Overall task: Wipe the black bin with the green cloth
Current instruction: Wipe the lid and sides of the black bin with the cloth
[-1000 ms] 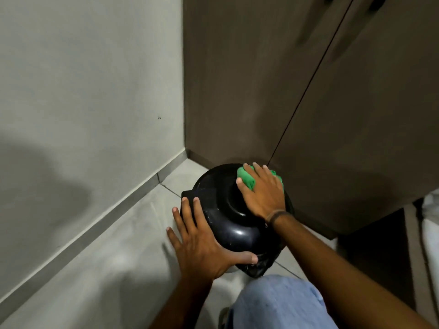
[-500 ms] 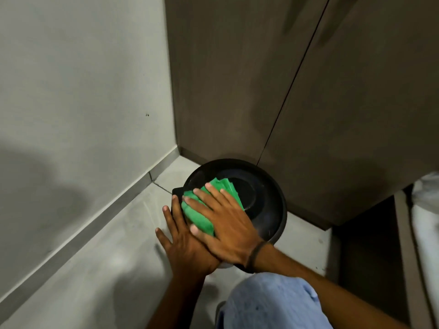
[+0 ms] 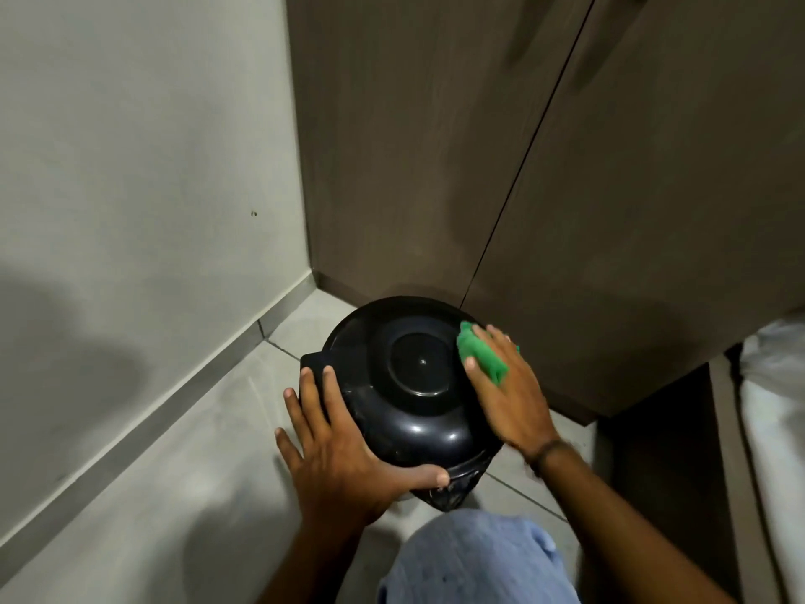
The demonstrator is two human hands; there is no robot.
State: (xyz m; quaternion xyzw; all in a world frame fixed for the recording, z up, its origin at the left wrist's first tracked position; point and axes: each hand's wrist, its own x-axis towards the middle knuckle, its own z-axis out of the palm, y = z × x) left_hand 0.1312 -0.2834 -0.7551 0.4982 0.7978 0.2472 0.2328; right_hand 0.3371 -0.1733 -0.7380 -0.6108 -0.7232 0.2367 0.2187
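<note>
A round black bin [image 3: 405, 377] with a domed glossy lid stands on the floor in the corner, seen from above. My left hand [image 3: 335, 455] grips its near left side, fingers spread along the wall and thumb across the front. My right hand [image 3: 509, 394] lies flat on the lid's right edge and presses the folded green cloth [image 3: 481, 355] against it. Most of the cloth is under my fingers; the lid's centre disc is bare.
A grey wall [image 3: 130, 189] with a skirting strip runs along the left. Brown cupboard doors [image 3: 566, 167] stand right behind the bin. My knee in light blue fabric [image 3: 475, 560] is at the bottom. Something white [image 3: 779, 407] sits at the right edge.
My right hand swept the green cloth from the lid's left side across to its right edge. My left hand shows fully again, still holding the bin's left side.
</note>
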